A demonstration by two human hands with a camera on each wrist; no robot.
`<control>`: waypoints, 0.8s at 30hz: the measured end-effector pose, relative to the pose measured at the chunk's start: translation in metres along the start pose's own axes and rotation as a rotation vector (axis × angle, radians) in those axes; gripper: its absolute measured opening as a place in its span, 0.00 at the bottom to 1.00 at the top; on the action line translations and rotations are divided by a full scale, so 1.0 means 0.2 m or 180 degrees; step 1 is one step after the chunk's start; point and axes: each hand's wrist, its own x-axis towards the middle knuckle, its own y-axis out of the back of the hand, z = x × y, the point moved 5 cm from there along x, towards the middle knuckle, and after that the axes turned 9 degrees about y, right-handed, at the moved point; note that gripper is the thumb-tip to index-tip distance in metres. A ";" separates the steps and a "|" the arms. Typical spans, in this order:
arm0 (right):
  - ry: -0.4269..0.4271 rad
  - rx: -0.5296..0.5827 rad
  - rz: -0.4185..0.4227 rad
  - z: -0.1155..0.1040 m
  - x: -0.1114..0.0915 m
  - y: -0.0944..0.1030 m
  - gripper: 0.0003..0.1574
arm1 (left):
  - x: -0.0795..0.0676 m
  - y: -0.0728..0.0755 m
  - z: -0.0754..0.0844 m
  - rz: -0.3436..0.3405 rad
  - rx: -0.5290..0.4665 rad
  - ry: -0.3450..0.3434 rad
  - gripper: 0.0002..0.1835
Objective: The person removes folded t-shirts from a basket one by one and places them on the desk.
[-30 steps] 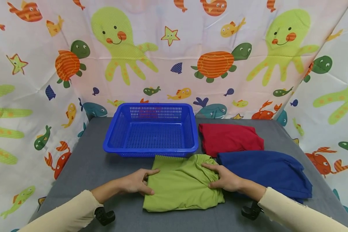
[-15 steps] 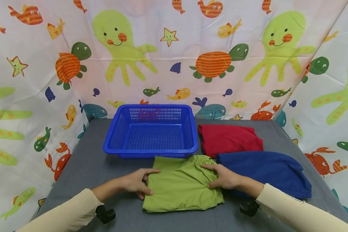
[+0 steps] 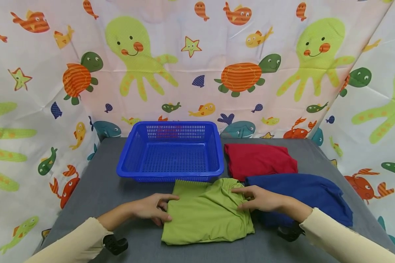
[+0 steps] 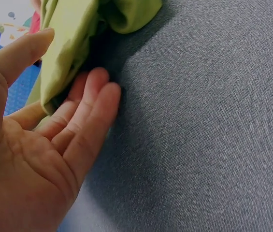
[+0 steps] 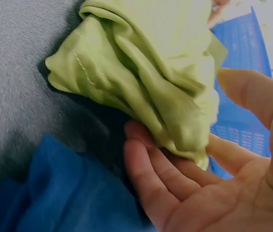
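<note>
A folded green garment [image 3: 207, 215], creased towards its right side, lies in front of the blue basket. At its left edge is my left hand [image 3: 153, 208]. In the left wrist view the fingers [image 4: 90, 111] extend low by the cloth's edge, with the thumb spread apart from them. My right hand [image 3: 263, 199] is at the garment's right edge. The right wrist view shows its fingers [image 5: 155, 174] nearly straight beneath the bunched cloth edge, thumb held away. Some fingertips of both hands are hidden in the head view.
A blue perforated plastic basket [image 3: 131, 171] with nothing in it stands behind the garment. To its right lie a folded red cloth [image 3: 260, 159] and, nearer, a folded blue cloth [image 3: 303, 197]. Grey fabric [image 3: 102, 182] covers the table. A sea-animal patterned curtain [image 3: 184, 22] hangs behind and at both sides.
My left hand has shifted slightly left, and the right hand has shifted slightly right, its fingers looser on the cloth. The garment lies as before. The head view has tilted up a little.
</note>
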 end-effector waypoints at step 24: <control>0.0004 -0.0075 0.0414 -0.04 -0.13 0.15 0.33 | -0.15 0.12 0.02 0.0462 0.0340 -0.0226 0.32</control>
